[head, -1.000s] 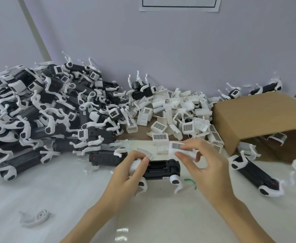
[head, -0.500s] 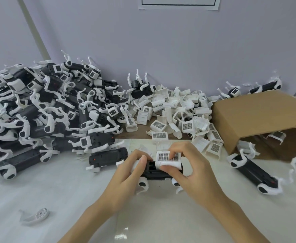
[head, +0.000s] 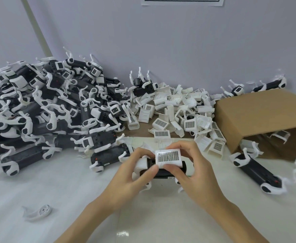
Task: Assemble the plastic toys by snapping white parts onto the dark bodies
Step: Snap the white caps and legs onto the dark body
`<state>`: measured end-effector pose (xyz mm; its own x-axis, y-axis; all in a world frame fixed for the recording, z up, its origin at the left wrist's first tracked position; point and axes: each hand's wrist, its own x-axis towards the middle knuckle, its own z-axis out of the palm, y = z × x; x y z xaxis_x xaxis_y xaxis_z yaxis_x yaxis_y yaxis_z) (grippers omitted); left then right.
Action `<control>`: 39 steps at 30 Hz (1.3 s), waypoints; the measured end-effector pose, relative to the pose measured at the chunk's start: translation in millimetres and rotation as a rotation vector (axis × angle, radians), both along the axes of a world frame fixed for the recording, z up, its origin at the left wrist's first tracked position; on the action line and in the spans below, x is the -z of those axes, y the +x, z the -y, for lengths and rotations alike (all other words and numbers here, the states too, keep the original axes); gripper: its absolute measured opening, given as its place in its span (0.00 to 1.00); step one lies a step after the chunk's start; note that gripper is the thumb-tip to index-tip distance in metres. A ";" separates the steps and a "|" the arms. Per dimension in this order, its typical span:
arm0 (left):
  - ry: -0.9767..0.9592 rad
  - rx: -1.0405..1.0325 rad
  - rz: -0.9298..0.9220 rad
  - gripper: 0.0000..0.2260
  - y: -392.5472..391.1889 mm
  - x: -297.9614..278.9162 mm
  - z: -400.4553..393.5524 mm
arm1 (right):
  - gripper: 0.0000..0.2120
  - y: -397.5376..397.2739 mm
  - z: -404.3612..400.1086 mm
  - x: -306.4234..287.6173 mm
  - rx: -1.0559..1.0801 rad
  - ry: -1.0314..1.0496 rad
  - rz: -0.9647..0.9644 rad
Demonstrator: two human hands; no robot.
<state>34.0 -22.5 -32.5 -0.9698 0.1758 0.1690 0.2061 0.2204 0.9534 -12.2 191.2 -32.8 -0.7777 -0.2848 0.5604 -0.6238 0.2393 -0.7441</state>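
Note:
I hold a dark toy body with white legs just above the white table, in the middle of the view. My left hand grips its left end, thumb near the top. A white grid-patterned cover sits on top of the body, and my right hand pinches it between fingers above and thumb below. My hands hide most of the body.
A big heap of dark toys with white legs fills the left. Loose white covers lie behind my hands. A cardboard box stands at right, a dark body in front of it. A loose white leg lies front left.
My right hand brought the white cover from behind the body down onto its top. Both hands now close around the body and cover, held slightly nearer to me.

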 end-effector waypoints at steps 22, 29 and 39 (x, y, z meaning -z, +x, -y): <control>-0.335 0.044 -0.156 0.16 -10.2 3.3 20.7 | 0.21 -78.8 4.4 -1.4 -0.078 0.787 -0.185; -0.337 0.034 -0.148 0.17 -13.7 8.4 23.1 | 0.08 -91.1 9.6 3.5 -0.041 0.779 -0.257; -0.328 -0.033 -0.139 0.20 -13.5 18.9 15.8 | 0.06 -57.0 -11.0 0.2 0.106 -0.219 0.328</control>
<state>20.5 -38.3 -51.4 -0.9476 0.2112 0.2396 0.3164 0.5185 0.7944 -69.2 202.2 -33.1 -0.9438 -0.0952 0.3164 -0.3255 0.1035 -0.9399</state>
